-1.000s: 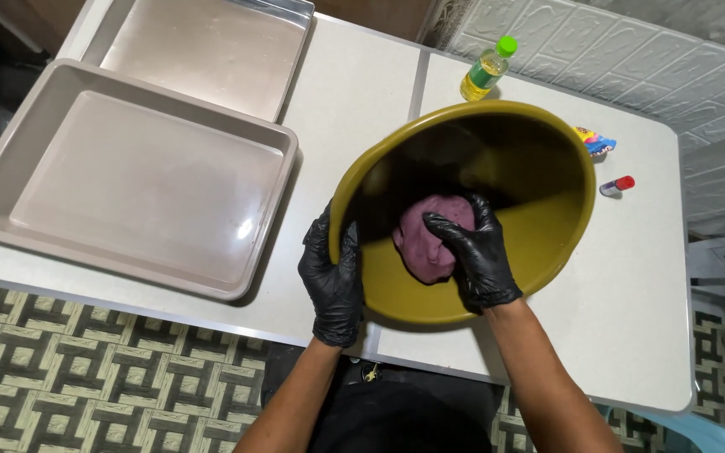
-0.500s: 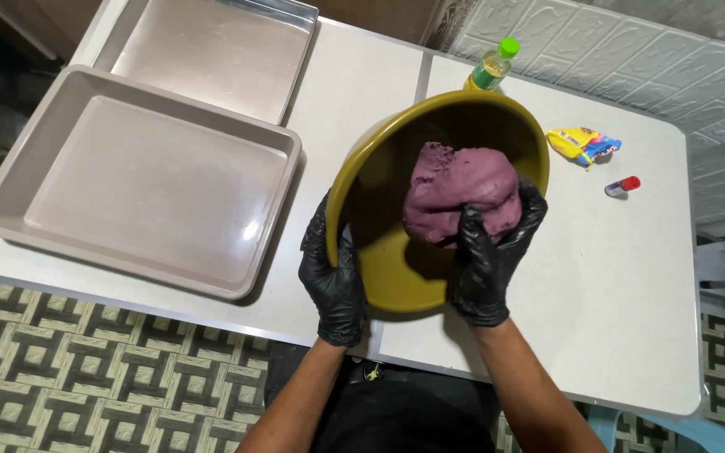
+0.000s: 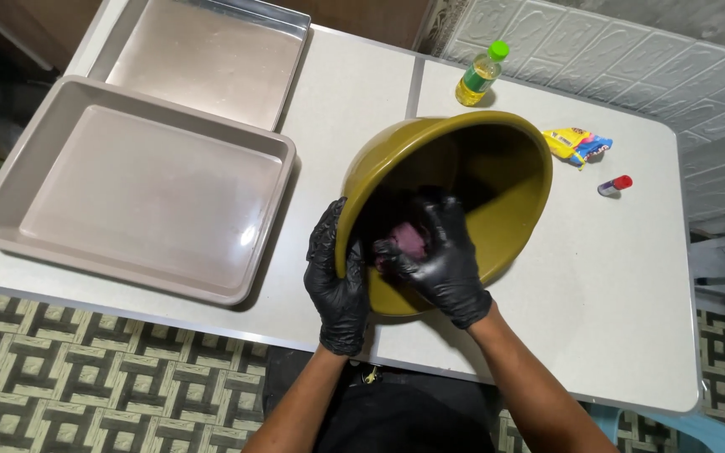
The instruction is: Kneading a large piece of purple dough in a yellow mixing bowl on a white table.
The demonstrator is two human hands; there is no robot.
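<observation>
An olive-green bowl [image 3: 497,180] stands tilted on its side on the white table [image 3: 623,319], its opening turned toward the right. My left hand [image 3: 339,281], in a black glove, grips the bowl's near rim. My right hand [image 3: 438,260], also gloved in black, is inside the bowl, closed over a lump of purple dough [image 3: 411,239]. Most of the dough is hidden under my fingers.
Two beige rectangular trays lie on the left, one near [image 3: 140,197] and one farther back [image 3: 207,54]. A small bottle with yellow liquid and a green cap [image 3: 480,75], a colourful packet [image 3: 579,144] and a small red-capped item [image 3: 614,184] sit at the back right.
The bowl has tipped further onto its side. My right hand had lifted the dough up against the bowl's wall, and now presses it low inside, mostly covered.
</observation>
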